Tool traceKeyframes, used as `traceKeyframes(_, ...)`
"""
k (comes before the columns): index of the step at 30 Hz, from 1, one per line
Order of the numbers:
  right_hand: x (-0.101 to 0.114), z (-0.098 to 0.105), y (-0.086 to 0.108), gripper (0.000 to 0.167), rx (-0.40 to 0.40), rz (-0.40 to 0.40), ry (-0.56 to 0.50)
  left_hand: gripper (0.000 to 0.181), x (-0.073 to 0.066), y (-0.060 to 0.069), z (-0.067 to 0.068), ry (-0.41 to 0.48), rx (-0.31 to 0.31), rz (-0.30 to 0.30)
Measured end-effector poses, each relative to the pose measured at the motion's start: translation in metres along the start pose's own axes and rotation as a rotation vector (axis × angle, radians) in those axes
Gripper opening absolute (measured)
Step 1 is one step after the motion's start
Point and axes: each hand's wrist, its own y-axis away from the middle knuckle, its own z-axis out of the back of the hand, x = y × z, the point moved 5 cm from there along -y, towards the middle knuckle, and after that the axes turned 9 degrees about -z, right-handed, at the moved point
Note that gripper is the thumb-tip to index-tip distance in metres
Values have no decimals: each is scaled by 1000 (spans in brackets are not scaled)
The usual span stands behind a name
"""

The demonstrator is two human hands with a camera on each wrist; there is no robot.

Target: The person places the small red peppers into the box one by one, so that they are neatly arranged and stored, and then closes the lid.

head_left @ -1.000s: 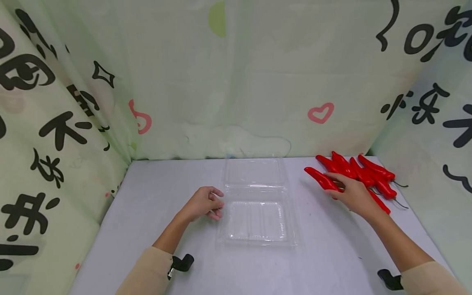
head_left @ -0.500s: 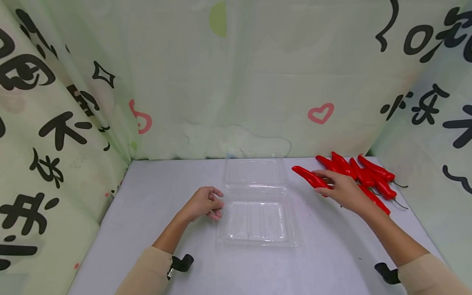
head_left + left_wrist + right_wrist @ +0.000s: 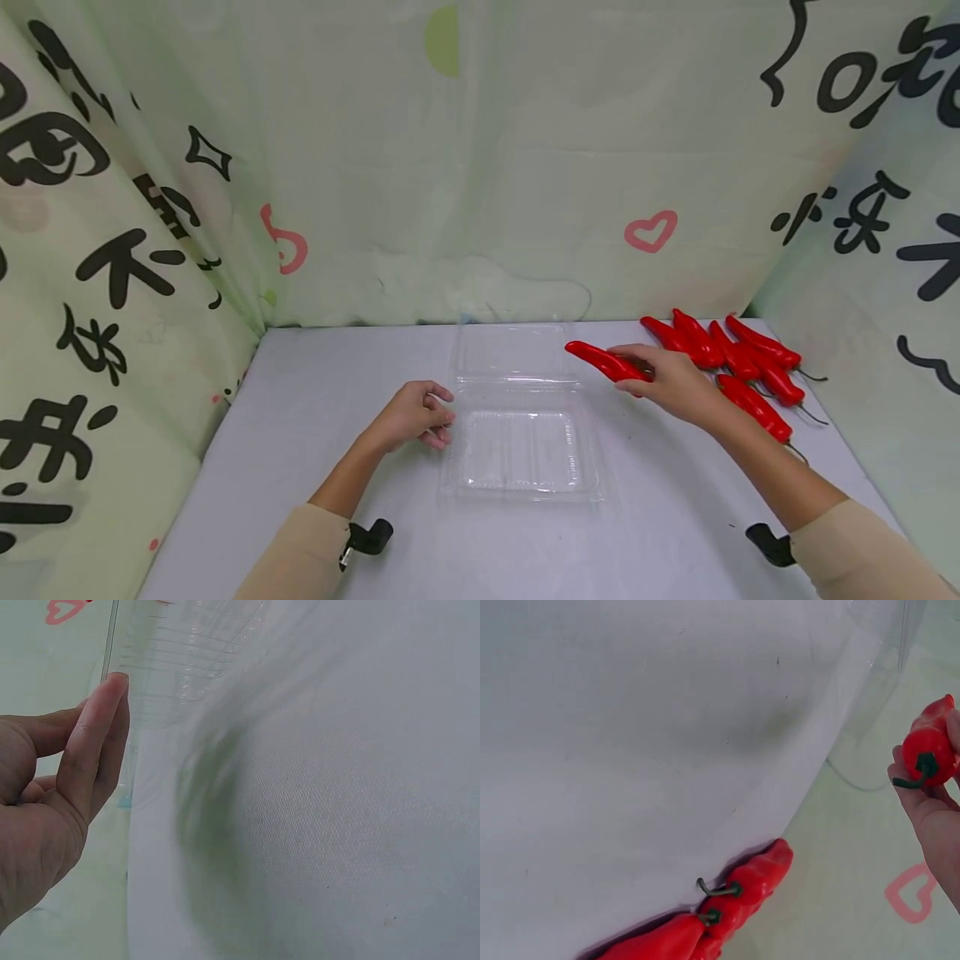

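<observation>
My right hand [image 3: 663, 379] holds a red chili pepper [image 3: 603, 360] above the table, thumb on one side and fingers on the other. Its tip points left toward the clear plastic container; in the right wrist view the green stem of the pepper [image 3: 928, 754] faces the camera. The container [image 3: 517, 492] lies with its lid [image 3: 517, 333] folded back, on the table's middle. At the container's left edge is my left hand [image 3: 412, 414], its fingers loosely bent. In the left wrist view, the left fingertips [image 3: 116, 682] are right by the clear rim; contact is hard to tell.
Several red chili peppers [image 3: 750, 350] lie in a pile at the table's back right, one [image 3: 753, 408] nearer the front. A printed curtain [image 3: 525, 167] hangs behind the white table [image 3: 660, 517] and along both sides.
My right hand has carried the red pepper leftward from beside the pile toward the container. The pepper lying nearest the front is now fully uncovered. My left hand has stayed in place.
</observation>
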Motion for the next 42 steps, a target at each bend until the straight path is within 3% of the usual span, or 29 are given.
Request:
traceKeyframes(15,25,-16,-4,64,60,75,14,36,1,1,0,-4,-3,-9)
traceKeyframes(27,45,-29,-9,52,154,155,14,36,0,1,1,-11,-1,0)
traceKeyframes(42,64,-46,-15,48,240,199,13,37,0,1,1,-18,1,-7)
